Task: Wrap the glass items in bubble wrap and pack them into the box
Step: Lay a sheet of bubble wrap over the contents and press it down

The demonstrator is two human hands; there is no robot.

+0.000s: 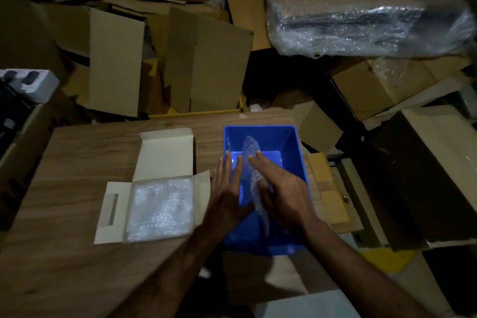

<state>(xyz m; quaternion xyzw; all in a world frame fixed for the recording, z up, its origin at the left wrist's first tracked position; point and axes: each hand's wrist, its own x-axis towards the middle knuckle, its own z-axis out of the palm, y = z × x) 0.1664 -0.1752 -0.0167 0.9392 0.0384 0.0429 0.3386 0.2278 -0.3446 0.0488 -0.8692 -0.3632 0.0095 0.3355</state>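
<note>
Over the blue bin (296, 152), a long bubble-wrapped item (254, 181) sits between the two hands, one end poking up toward the bin's far wall and the other trailing down near its front edge. The left hand (228, 196) lies flat against the item's left side with its fingers (227, 162) straight and together; the right hand (278, 188) presses on it from the other side, two fingers stretched forward along the wrap. That two-sided hold looks meant to keep the wrap from springing loose while the bundle is lifted or settled; whether glass is inside cannot be told through the bubbles.

Just left of the bin, an open white box (165, 155) lies on the desk (77, 162) with its flaps spread and a bubble wrap lining (160, 209) filling its base, seemingly ready to cushion the item. Around the wood-grain desk the dim room is crowded with cardboard cartons (206, 59) and a plastic-wrapped bundle (361, 13) stacked at the back right.
</note>
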